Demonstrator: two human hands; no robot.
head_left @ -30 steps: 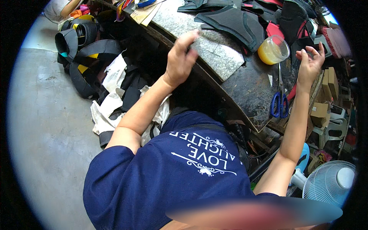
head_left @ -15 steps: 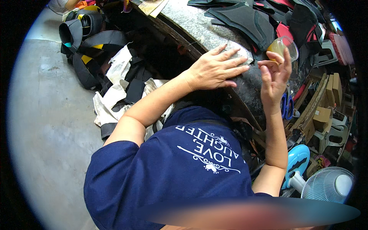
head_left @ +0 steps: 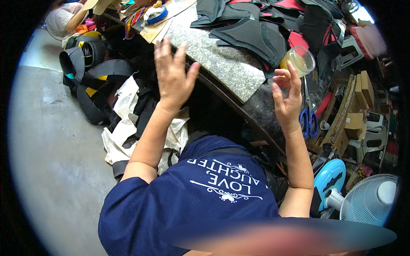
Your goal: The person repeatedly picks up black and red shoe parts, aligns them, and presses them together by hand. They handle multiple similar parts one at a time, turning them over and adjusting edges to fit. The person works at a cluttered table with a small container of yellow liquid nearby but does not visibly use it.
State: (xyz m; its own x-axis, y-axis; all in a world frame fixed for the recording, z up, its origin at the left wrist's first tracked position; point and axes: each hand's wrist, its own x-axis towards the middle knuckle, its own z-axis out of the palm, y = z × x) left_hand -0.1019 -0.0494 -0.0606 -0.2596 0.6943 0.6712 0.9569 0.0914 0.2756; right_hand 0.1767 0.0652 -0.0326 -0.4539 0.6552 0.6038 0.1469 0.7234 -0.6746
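Observation:
My left hand [head_left: 172,74] is raised above the near edge of the worktable with its fingers spread and nothing in it. Held up to the right, my right hand [head_left: 287,99] shows its palm with the fingers loosely curled, also holding nothing. Between the hands lies a grey speckled stone slab [head_left: 213,59] on the dark worktable [head_left: 265,115]. Just beyond my right hand stands a clear plastic cup of yellow liquid [head_left: 299,59]. Blue-handled scissors [head_left: 308,115] lie right beside that hand.
Black and red cut pieces [head_left: 256,30] cover the table's far side. Black straps and white cloth [head_left: 124,106] are heaped on the floor at left. Cardboard boxes [head_left: 356,106], a blue stool [head_left: 331,179] and a white fan [head_left: 371,198] crowd the right. Another person [head_left: 64,17] crouches at top left.
Both hands were together over the slab's near end half a second ago. They have lifted off it and moved apart, the left one to the left, the right one to the right.

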